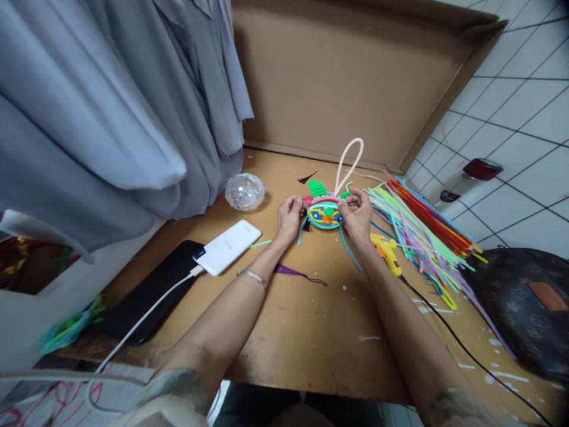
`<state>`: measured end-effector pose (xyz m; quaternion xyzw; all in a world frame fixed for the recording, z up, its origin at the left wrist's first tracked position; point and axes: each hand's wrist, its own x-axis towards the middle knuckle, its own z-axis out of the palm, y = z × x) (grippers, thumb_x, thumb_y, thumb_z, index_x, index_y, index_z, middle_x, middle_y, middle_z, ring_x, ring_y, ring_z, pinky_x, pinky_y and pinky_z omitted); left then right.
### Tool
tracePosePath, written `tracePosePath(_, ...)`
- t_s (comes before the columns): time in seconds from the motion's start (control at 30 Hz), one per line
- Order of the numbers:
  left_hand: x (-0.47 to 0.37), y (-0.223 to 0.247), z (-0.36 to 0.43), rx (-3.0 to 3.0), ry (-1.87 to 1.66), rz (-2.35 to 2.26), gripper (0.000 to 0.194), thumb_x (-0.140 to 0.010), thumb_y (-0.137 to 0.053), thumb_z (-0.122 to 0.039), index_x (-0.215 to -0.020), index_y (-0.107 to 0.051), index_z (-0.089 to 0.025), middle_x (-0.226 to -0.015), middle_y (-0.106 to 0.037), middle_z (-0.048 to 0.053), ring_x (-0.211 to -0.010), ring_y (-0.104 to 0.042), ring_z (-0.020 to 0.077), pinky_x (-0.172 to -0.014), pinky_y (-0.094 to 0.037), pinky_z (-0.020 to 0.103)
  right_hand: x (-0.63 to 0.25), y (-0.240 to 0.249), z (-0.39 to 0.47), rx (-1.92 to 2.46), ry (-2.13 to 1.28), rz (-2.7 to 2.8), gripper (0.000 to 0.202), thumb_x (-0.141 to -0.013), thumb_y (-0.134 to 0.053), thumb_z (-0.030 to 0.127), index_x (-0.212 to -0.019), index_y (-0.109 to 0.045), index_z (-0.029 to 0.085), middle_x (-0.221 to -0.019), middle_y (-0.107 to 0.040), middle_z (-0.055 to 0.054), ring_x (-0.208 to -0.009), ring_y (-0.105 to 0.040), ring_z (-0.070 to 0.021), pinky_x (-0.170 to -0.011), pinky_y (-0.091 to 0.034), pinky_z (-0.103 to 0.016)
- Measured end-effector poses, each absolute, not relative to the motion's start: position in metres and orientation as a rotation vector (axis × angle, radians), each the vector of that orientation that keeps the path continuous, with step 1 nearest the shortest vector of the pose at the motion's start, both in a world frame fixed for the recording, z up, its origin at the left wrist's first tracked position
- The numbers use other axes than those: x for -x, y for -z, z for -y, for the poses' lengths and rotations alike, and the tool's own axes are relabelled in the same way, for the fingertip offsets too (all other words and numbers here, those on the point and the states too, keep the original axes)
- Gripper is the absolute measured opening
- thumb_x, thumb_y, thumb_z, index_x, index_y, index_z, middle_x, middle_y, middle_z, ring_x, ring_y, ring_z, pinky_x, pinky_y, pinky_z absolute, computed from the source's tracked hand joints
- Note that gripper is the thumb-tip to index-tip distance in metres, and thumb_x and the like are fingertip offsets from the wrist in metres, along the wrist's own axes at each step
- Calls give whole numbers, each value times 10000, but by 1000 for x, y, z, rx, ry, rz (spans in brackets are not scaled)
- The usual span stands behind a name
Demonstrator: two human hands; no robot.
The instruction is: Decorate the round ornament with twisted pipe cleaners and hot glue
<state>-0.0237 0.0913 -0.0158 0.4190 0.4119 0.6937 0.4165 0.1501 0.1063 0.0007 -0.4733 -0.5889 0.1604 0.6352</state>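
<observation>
Above the middle of the table, a colourful round ornament is held upright between both hands. Its front has yellow, blue, orange and green pieces, with green leaves on top, a tall white loop and blue strands hanging below. My left hand pinches the ornament's left edge, near a pink-red piece. My right hand grips its right edge, close to the foot of the loop. Fingers of both hands are bent, and the fingertips are partly hidden. A purple tassel lies on the table below the ornament.
Left on the wooden table are a clear ball, a white power bank with a cable and a black object. Right are a yellow glue gun, many pipe cleaners and a dark bag. Cardboard stands behind.
</observation>
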Motion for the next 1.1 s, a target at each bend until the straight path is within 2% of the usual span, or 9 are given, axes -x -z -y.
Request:
tracePosePath(0.23, 24, 18, -93, -1045, -1750, -1025, 255, -838, -732, -448, -823, -677, -199, -752, -687, 23, -694, -601, 135, -693, -516, 260, -149, -2, -105, 1070, -339, 1335, 351, -742, -668, 302, -1082, -594, 253, -827, -619, 18, -804, -606, -182, -800, -538, -369)
tracePosePath(0.37, 21, 19, -95, -1030, -1737, -931, 365, -754, -798, -524, -889, -707, -197, -841, -734, 39, -745, -645, 148, -732, -541, 277, -149, -3, -105, 1070, -347, 1335, 347, -741, -666, 310, -1074, -588, 252, -813, -615, 23, -795, -597, -179, -792, -526, -359)
tracePosePath(0.6, 18, 21, -100, -1022, -1740, -864, 445, -644, -858, -586, -814, -721, -199, -780, -717, 22, -713, -636, 148, -736, -541, 293, -149, -2, -107, 1076, -402, 1337, 381, -731, -690, 288, -1094, -582, 255, -805, -607, 36, -793, -597, -170, -804, -518, -350)
tracePosePath(0.9, 17, 21, -101, -1008, -1723, -884, 388, -670, -848, -526, -765, -698, -181, -704, -675, 6, -686, -594, 139, -702, -499, 274, -146, -3, -106, 1065, -362, 1348, 373, -734, -681, 284, -1088, -568, 252, -782, -603, 42, -779, -603, -171, -780, -515, -347)
tracePosePath(1.1, 15, 24, -103, -1040, -1736, -888, 360, -697, -828, -499, -764, -682, -176, -726, -662, 4, -719, -599, 142, -718, -494, 270, -147, -2, -107, 1066, -365, 1364, 377, -737, -683, 268, -1100, -580, 258, -799, -610, 36, -790, -607, -171, -786, -522, -343)
